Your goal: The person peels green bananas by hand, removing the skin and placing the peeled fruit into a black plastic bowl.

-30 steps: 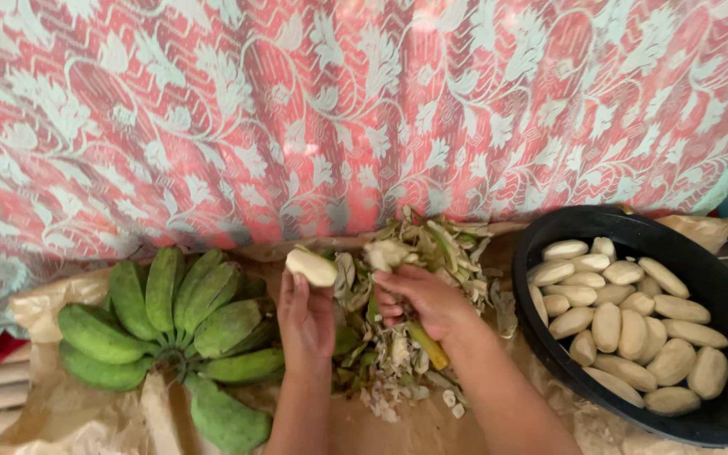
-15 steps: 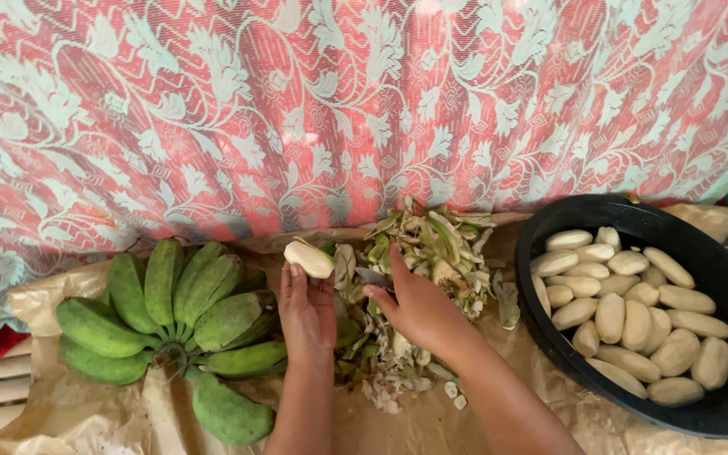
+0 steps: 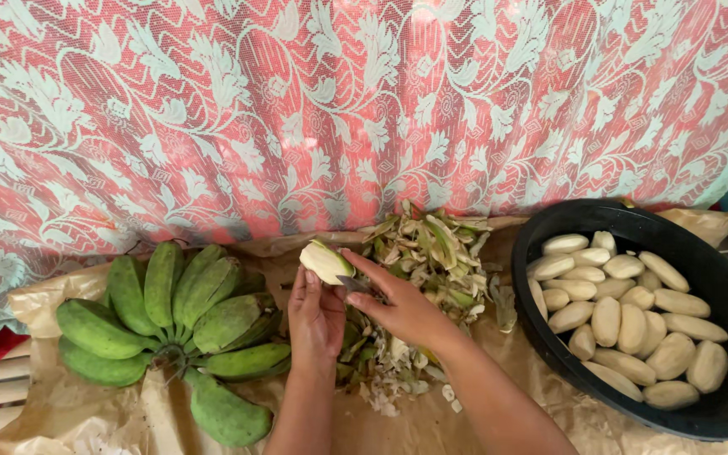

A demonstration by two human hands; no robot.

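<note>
Above the peel heap (image 3: 431, 253), my left hand (image 3: 315, 316) clamps the half-peeled banana (image 3: 325, 261); my right hand (image 3: 402, 303) grips a knife (image 3: 354, 285) touching it. Green bananas (image 3: 179, 324) lie at nine o'clock, black basin (image 3: 722, 286) at three.

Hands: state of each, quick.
Left hand: closed around a pale, partly peeled banana.
Right hand: closed on a small dark-bladed knife at the banana.

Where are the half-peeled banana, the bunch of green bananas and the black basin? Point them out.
half-peeled banana (image 3: 325, 260), head view, on its pale peeled flesh.
bunch of green bananas (image 3: 180, 324), head view, on a middle fruit.
black basin (image 3: 634, 221), head view, on its far rim.
</note>
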